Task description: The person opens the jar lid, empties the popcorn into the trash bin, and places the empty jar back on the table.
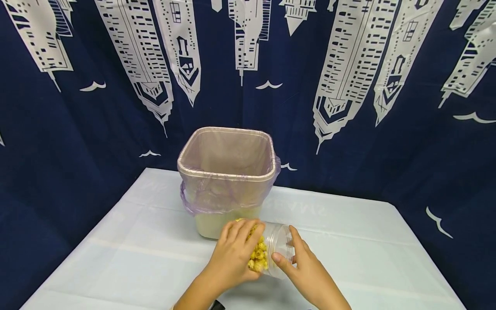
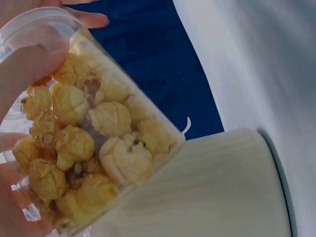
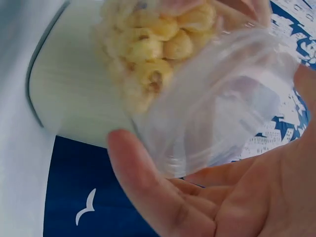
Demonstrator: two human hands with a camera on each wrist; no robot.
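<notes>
A clear plastic jar (image 1: 274,245), partly filled with yellow popcorn (image 1: 258,255), is held tilted on its side in front of the bin. My left hand (image 1: 236,252) grips the jar round its popcorn-filled body, fingers over the top and thumb below. At the jar's ridged, clear end my right hand (image 1: 310,269) curves round it, the thumb in front and the fingers behind. In the right wrist view, the thumb (image 3: 140,177) lies along the edge of this end (image 3: 197,128). The popcorn (image 2: 103,133) fills the jar's lower part in the left wrist view.
A pale bin (image 1: 228,221) with a purple bag liner (image 1: 224,196) over its rim stands just behind the jar. The white table (image 1: 128,254) extends to both sides. A blue curtain (image 1: 248,103) hangs behind. A small dark object (image 1: 218,305) shows beside the left forearm.
</notes>
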